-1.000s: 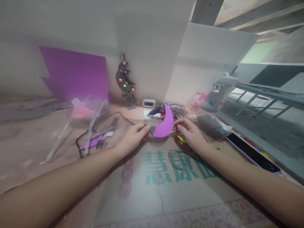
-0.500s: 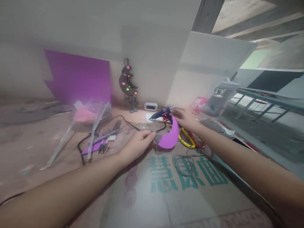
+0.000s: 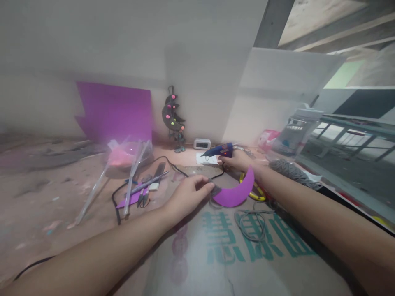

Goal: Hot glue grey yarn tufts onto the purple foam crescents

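Between the thumb and fingers of my left hand (image 3: 194,193) is the left end of a purple paper crescent (image 3: 233,198), where grey yarn (image 3: 216,188) is wrapped round it. The crescent's other tip points up in front of my right wrist. Beyond it my right hand (image 3: 237,159) is closed round the handle of a blue hot glue gun (image 3: 219,150), whose nozzle points left over a small white card (image 3: 202,159). A small light glows on the gun. Yellow-handled scissors (image 3: 257,194) lie partly hidden behind the crescent. Loose grey yarn (image 3: 251,226) loops on the cardboard below.
A white digital clock (image 3: 202,144) stands by the wall, near a hanging dark moon ornament (image 3: 173,117). Purple card (image 3: 119,111) leans at left, behind glue sticks (image 3: 92,193), a pen (image 3: 151,182) and snips (image 3: 143,198). A clear jar (image 3: 296,131) and grey yarn ball (image 3: 293,174) are at right.
My right hand has closed round the glue gun's handle, which it was reaching toward behind the crescent. The crescent has swung lower, its free tip now further right. The view has shifted slightly.
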A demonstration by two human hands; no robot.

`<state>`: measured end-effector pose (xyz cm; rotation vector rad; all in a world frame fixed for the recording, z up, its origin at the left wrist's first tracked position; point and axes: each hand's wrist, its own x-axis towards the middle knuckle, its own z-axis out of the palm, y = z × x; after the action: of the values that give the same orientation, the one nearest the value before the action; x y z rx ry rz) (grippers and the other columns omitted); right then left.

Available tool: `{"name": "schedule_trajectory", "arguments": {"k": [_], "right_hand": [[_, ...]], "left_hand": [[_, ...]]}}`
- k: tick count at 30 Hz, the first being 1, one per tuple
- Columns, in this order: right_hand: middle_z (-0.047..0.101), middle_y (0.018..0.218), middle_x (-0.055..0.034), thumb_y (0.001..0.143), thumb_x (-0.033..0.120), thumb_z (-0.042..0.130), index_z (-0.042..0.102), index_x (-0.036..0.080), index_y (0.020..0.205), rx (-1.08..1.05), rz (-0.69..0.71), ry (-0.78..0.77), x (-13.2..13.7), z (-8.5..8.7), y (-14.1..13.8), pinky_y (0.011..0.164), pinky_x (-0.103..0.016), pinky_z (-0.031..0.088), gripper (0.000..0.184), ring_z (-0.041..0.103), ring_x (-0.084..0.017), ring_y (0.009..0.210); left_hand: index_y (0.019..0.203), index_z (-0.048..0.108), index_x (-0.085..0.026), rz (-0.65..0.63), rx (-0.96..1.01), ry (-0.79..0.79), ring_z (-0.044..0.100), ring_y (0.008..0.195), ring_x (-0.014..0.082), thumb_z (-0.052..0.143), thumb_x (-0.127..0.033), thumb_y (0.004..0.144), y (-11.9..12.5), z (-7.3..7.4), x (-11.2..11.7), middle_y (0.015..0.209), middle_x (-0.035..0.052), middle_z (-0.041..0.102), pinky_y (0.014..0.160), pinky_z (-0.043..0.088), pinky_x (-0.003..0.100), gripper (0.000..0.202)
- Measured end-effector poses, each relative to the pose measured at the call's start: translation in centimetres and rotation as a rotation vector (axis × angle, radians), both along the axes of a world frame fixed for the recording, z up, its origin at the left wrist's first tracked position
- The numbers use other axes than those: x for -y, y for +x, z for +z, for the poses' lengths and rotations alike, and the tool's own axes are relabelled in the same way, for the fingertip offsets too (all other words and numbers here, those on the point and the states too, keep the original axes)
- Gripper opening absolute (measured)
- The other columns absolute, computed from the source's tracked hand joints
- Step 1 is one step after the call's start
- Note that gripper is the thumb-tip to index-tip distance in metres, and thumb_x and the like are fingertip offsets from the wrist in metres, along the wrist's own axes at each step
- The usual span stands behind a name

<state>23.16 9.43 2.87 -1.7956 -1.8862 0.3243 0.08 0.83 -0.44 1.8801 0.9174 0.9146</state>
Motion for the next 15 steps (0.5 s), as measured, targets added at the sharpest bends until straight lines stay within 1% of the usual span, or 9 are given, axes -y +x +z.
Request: {"name": "schedule_trajectory", "arguments": {"k": [4,7,9,11,14,15], "right_hand": [[0.073,0.081,-0.0087,0.081,0.043,0.060,0.068,0.015,0.092,-0.071,0.009,-0.036,1.2,1.3,0.1,0.062,-0.025,0.050,0.031,0.068,-0.020,0.073],[0.074,0.088,-0.0096,0.086,0.043,0.054,0.066,0.016,0.104,-0.161,0.032,-0.025,2.9,2.1,0.4,0.065,-0.024,0.052,0.035,0.069,-0.019,0.078],[0.073,0.091,-0.0102,0.086,0.042,0.054,0.066,0.015,0.106,-0.265,0.011,0.078,4.3,2.5,0.9,0.068,-0.026,0.053,0.036,0.069,-0.020,0.082],[0.072,0.092,-0.0096,0.086,0.044,0.054,0.066,0.016,0.108,-0.315,-0.028,0.183,5.7,2.9,1.4,0.068,-0.028,0.054,0.037,0.069,-0.020,0.080],[0.071,0.085,-0.0078,0.088,0.045,0.051,0.065,0.018,0.107,-0.335,-0.024,0.302,8.3,3.3,1.8,0.068,-0.031,0.054,0.036,0.068,-0.020,0.075],[0.071,0.082,-0.0071,0.087,0.043,0.052,0.066,0.019,0.103,-0.322,-0.029,0.354,9.3,3.4,1.7,0.068,-0.031,0.054,0.032,0.067,-0.019,0.074]], "left_hand": [[0.073,0.056,-0.017,0.012,0.022,-0.005,0.050,0.063,0.0123,0.051,-0.039,0.085,0.0,-0.2,-0.1,0.069,-0.0006,0.058,0.058,0.038,0.022,0.025],[0.077,0.055,-0.017,0.034,0.085,-0.067,0.051,0.061,0.0121,0.050,-0.040,0.086,0.0,-0.4,-0.3,0.064,-0.0018,0.057,0.059,0.038,0.022,0.025],[0.079,0.055,-0.017,0.048,0.140,-0.116,0.051,0.059,0.0117,0.051,-0.040,0.086,0.1,-0.5,-0.4,0.062,-0.0025,0.057,0.058,0.038,0.022,0.024],[0.079,0.054,-0.017,0.067,0.200,-0.147,0.051,0.057,0.0112,0.053,-0.039,0.085,0.1,-0.5,-0.6,0.060,-0.0032,0.056,0.057,0.038,0.022,0.023],[0.078,0.052,-0.018,0.115,0.296,-0.168,0.050,0.055,0.0105,0.054,-0.039,0.084,0.1,-0.5,-0.7,0.060,-0.0043,0.054,0.054,0.037,0.021,0.023],[0.077,0.051,-0.018,0.136,0.320,-0.164,0.049,0.054,0.0102,0.054,-0.039,0.084,0.0,-0.5,-0.8,0.060,-0.0046,0.053,0.053,0.037,0.021,0.023]]}}
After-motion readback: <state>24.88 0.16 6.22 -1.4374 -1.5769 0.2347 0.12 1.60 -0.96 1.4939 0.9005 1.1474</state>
